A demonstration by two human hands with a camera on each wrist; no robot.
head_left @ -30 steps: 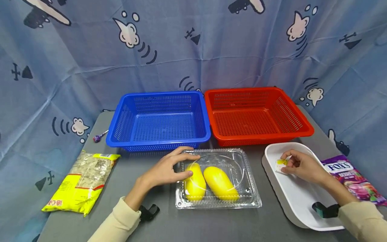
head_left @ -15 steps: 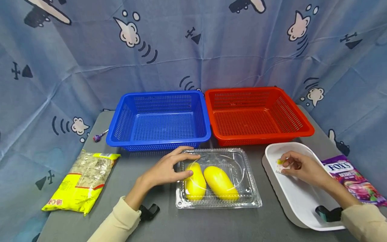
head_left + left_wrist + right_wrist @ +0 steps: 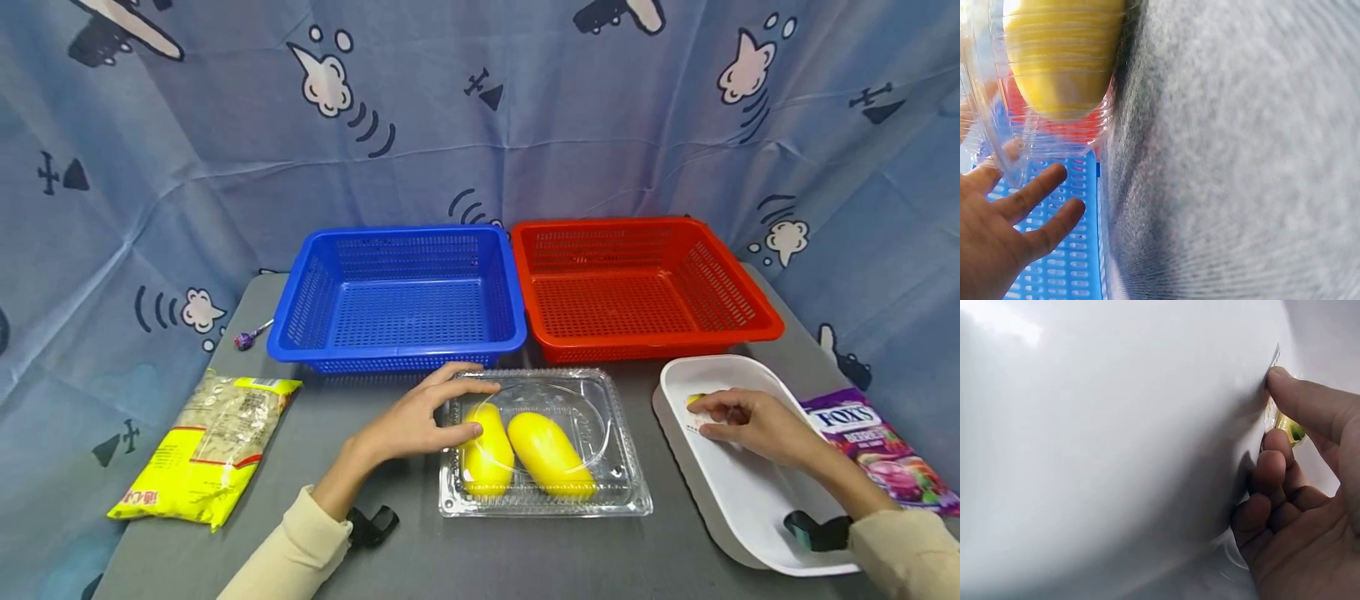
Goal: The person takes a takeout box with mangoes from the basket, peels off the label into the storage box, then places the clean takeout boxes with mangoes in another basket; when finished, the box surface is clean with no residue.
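Observation:
My left hand (image 3: 420,421) rests at the left edge of a clear plastic clamshell box (image 3: 600,408). Its fingers are spread over the lid, with the thumb on the near side. Inside the box lie two yellow mangoes, the left one (image 3: 487,458) and the right one (image 3: 551,454). My right hand (image 3: 765,425) reaches into a white oblong tub (image 3: 757,508) and pinches a small packet (image 3: 1270,415) with white and yellow-green parts between thumb and fingers. In the right wrist view the packet stands close to the white surface, partly hidden by the fingers.
A blue basket (image 3: 408,350) and a red basket (image 3: 660,340) stand side by side at the back. A yellow bag (image 3: 210,450) lies at left, with a lollipop (image 3: 246,340) beyond it. Right of the tub lies a purple FOX'S bag (image 3: 877,450). A patterned curtain (image 3: 420,108) hangs behind.
My right hand's fingers have closed further over the packet, so less of it shows. My left hand stays on the clamshell box. The head view has shifted slightly.

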